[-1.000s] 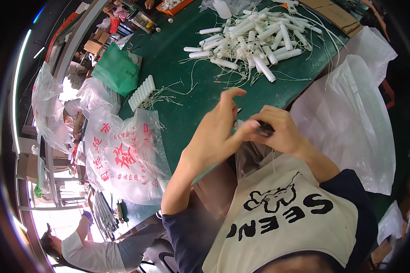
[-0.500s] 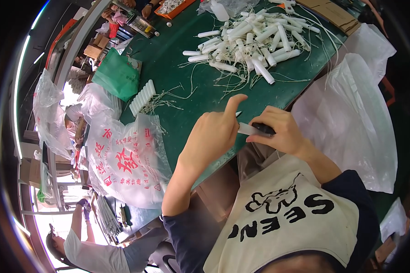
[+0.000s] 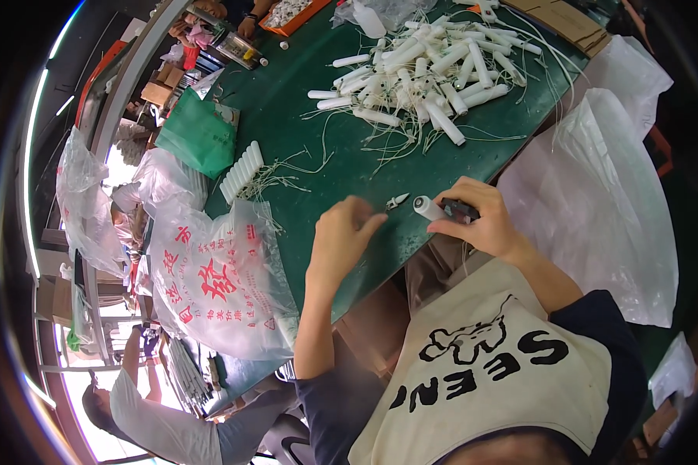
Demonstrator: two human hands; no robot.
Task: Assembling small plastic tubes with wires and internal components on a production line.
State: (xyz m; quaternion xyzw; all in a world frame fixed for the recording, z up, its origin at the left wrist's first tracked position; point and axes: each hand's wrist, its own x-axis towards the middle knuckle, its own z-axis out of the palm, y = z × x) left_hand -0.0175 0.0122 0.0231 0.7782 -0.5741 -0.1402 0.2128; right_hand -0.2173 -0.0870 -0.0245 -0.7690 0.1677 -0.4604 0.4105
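My right hand (image 3: 481,221) grips a white plastic tube (image 3: 426,208), its open round end turned toward the left. A black object (image 3: 459,210) is in the same hand, against the tube; its kind is mostly hidden by the fingers. My left hand (image 3: 340,236) is apart from the tube, over the green table (image 3: 302,194), thumb stretched out and fingers blurred, with nothing visible in it. Between my hands lies a small, pale pointed piece (image 3: 397,201). Farther off is a heap of white tubes (image 3: 442,66) with thin wires.
A row of white tubes (image 3: 242,172) with wires lies left of the heap. Nearby are a green bag (image 3: 198,136) and a white plastic bag with red print (image 3: 217,279). A large clear plastic bag (image 3: 597,209) hangs at right. Another person (image 3: 155,411) works at lower left.
My left hand has drawn back leftward from the tube. The pointed piece now shows on the table between my hands. The tube has turned so its open end is visible.
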